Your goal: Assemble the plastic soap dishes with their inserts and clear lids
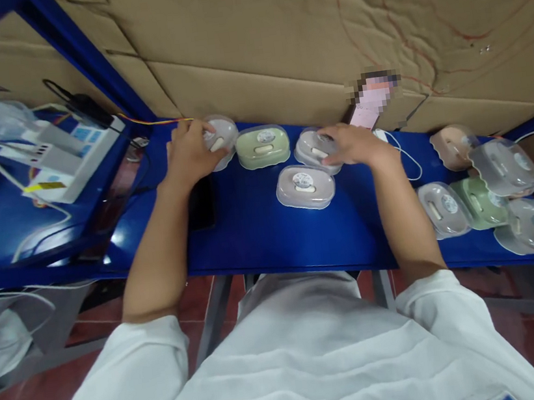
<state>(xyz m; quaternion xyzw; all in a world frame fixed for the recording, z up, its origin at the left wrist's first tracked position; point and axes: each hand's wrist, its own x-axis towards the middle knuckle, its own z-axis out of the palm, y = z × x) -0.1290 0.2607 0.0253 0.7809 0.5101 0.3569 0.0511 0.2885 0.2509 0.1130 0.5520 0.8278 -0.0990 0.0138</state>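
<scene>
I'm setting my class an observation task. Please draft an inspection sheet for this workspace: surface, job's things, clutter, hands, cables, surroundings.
Surface: blue tabletop, glossy.
Job's things: four clear-lidded boxes mid-table, one being a green box; five more in a right-hand group, including a peach box.
Clutter: lit phone leaning by the cardboard; power strip at left.
Hands: left hand at the leftmost box; right hand at the box just right of the green one. Firmness of grip unclear.
Cables: white cable curving beside the right forearm; red-and-yellow wire behind the left hand.
Surroundings: cardboard behind, red tiled floor below.
</scene>
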